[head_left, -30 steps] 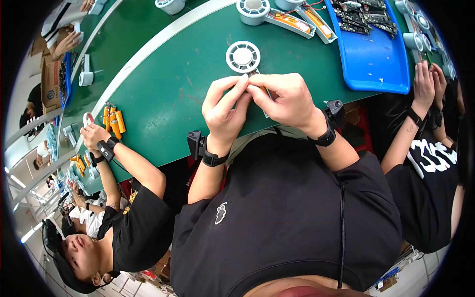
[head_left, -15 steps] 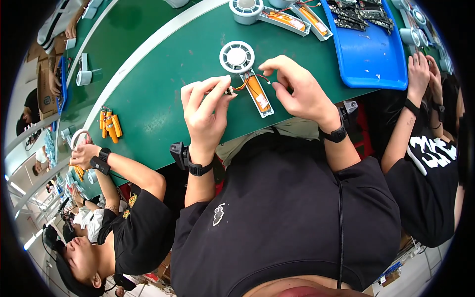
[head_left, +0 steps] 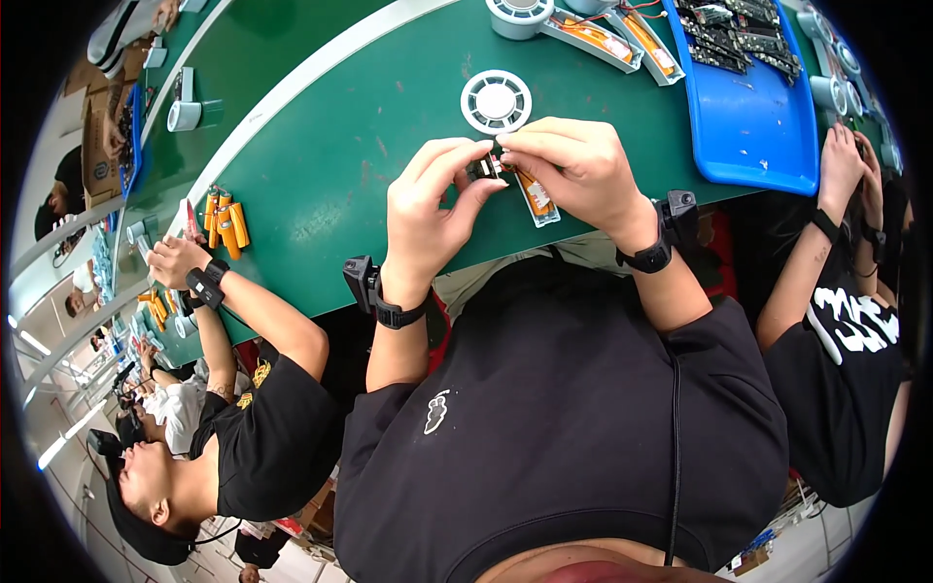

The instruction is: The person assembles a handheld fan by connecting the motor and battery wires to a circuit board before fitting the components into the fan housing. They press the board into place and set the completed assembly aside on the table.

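My left hand [head_left: 426, 209] pinches a small dark circuit board [head_left: 479, 169] between thumb and fingers. Close against it, my right hand [head_left: 586, 173] has its thumb and forefinger pressed together on a small wire connector, mostly hidden by the fingertips. Just beyond both hands lies a pale blue handheld fan [head_left: 497, 101], its round grille facing up. Its open handle holds an orange battery [head_left: 533, 191] and points toward me, partly covered by my right hand.
More fans with open handles [head_left: 595, 41] lie at the far side. A blue tray [head_left: 753, 146] of circuit boards stands to the right. Several orange batteries [head_left: 225, 223] lie at left on the green table [head_left: 330, 185]. Co-workers sit on both sides.
My right hand has moved in to meet my left and closed its fingers at the circuit board. The loose connector beside the handle no longer shows there. The view has shifted slightly.
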`<action>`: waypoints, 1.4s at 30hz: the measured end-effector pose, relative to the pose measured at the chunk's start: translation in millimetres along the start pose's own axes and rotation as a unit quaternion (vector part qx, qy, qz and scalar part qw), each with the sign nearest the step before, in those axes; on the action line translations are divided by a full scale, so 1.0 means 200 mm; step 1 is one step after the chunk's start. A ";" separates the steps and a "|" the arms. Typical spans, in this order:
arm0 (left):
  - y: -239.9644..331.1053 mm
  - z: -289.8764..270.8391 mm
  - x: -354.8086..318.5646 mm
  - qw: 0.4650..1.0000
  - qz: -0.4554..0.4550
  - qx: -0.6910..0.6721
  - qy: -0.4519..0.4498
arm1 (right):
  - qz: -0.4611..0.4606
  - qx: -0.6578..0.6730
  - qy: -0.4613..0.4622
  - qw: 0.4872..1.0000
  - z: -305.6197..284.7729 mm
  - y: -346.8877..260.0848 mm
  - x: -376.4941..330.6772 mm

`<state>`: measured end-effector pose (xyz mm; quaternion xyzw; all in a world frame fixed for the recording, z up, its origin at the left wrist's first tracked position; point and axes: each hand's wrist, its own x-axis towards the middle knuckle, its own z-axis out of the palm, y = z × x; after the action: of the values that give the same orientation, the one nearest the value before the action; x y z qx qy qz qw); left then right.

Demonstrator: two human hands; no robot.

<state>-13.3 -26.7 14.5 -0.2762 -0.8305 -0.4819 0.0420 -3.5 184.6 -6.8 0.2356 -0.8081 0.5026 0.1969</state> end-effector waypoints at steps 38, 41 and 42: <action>-0.05 -0.06 0.07 0.926 -0.162 -0.285 -0.185 | -0.053 -0.109 -0.011 0.993 -0.02 -0.04 0.05; -0.06 -0.07 0.08 0.921 -0.149 -0.308 -0.185 | -0.059 -0.095 0.007 0.994 -0.02 -0.04 0.05; -0.07 -0.07 0.08 0.917 -0.146 -0.322 -0.185 | -0.049 -0.101 0.009 0.994 -0.01 -0.04 0.04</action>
<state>-36.5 -36.3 16.7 -0.2347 -0.6540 -0.6647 -0.2744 -6.1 182.2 4.6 0.2491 -0.8404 0.4105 0.2513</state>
